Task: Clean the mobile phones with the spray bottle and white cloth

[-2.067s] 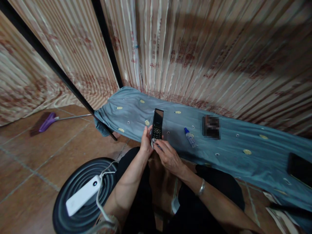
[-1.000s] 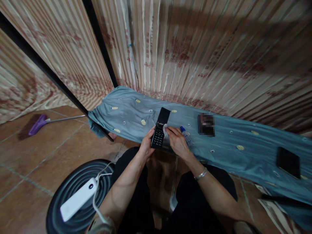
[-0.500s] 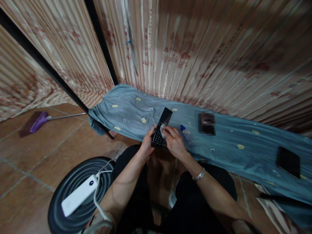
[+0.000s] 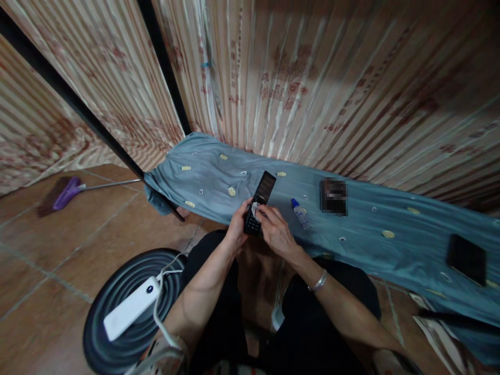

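Phone risk: black open flip handset [image 4: 258,204] held above blue cloth-covered bench [image 4: 363,229], left hand [image 4: 239,227] fingers clamped round keypad, right hand [image 4: 273,229] fingers pinching small white pad [image 4: 254,209]; could slip if rubbed hard.
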`<move>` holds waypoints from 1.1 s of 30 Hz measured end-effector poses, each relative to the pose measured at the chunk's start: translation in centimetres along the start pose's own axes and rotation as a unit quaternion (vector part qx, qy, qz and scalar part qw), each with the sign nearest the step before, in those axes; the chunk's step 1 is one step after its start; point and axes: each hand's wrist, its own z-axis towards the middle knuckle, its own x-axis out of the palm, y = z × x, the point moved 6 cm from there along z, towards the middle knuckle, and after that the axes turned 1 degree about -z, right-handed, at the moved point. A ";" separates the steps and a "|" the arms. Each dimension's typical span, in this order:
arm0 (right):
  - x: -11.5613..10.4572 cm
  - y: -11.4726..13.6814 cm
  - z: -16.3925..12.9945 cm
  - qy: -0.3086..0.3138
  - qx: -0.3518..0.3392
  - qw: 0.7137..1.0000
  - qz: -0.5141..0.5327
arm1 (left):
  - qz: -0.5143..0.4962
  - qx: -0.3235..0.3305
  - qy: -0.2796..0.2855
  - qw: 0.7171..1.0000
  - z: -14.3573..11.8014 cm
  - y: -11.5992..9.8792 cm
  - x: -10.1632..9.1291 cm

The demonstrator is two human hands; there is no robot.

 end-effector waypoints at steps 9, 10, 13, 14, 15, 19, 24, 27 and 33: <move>0.0 -0.2 -0.2 0.004 0.007 1.000 -0.002 | -0.042 -0.003 -0.005 0.999 0.1 -0.3 0.0; 0.0 -0.2 -0.2 0.005 0.006 1.000 0.000 | -0.044 0.000 -0.003 0.999 0.2 -0.4 0.0; 0.0 -0.4 -0.2 0.013 0.006 1.000 0.002 | -0.048 0.003 0.001 0.999 0.3 -0.3 -0.1; 0.0 -0.5 -0.3 0.018 0.008 1.000 0.001 | -0.048 0.002 0.001 0.999 0.3 -0.3 -0.2; 0.1 -0.6 -0.3 0.021 0.011 1.000 0.000 | -0.046 0.002 0.002 0.999 0.4 -0.2 -0.3; -0.1 -1.2 -0.2 0.017 0.026 1.000 -0.004 | -0.026 0.004 0.012 1.000 0.4 -0.1 -0.4; -0.4 -2.0 0.0 0.013 0.038 0.999 -0.017 | -0.009 -0.001 0.022 1.000 0.0 0.1 -0.1; -0.6 -2.2 0.1 0.007 0.039 0.999 -0.024 | 0.002 -0.019 0.023 1.000 -0.4 0.5 0.3; -0.4 -1.9 0.3 0.007 0.034 0.999 -0.023 | 0.029 -0.033 0.031 0.999 -0.6 1.4 0.6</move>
